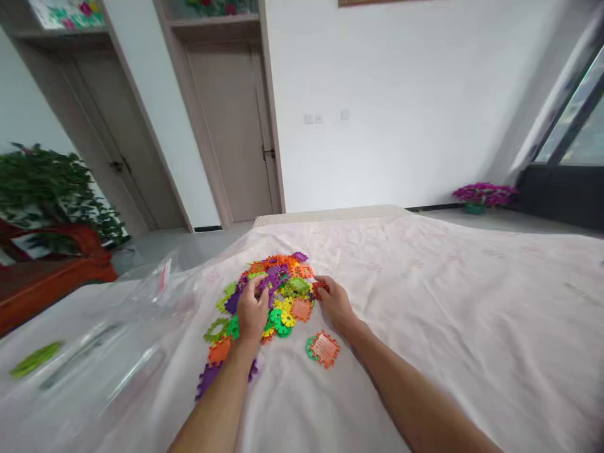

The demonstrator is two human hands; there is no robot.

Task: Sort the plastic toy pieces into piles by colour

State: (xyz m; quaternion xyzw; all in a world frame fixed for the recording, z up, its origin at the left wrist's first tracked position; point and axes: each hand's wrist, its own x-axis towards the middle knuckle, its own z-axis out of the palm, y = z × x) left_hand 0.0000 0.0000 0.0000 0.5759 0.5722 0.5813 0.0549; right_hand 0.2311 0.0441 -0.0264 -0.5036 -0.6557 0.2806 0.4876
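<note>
A pile of colourful plastic interlocking pieces point(285, 305) lies on the pale cloth, mixing notched discs and toothed squares. My left hand point(252, 311) is at the pile's left side, fingers curled round a purple piece point(270, 284). At the right edge of the pile, my right hand point(336, 302) pinches a small red piece point(320, 289) between thumb and fingers. Nearer to me, an orange toothed square point(325, 349) overlaps a green disc point(310, 348), apart from the pile. A large purple piece point(207, 379) lies partly under my left forearm.
Clear plastic bags point(155, 296) lie on the left of the cloth-covered surface point(448, 302), with a green piece point(36, 359) among them. Beyond are a red wooden chair point(89, 264), a leafy plant point(44, 189), two doors and pink flowers point(486, 193) by the wall.
</note>
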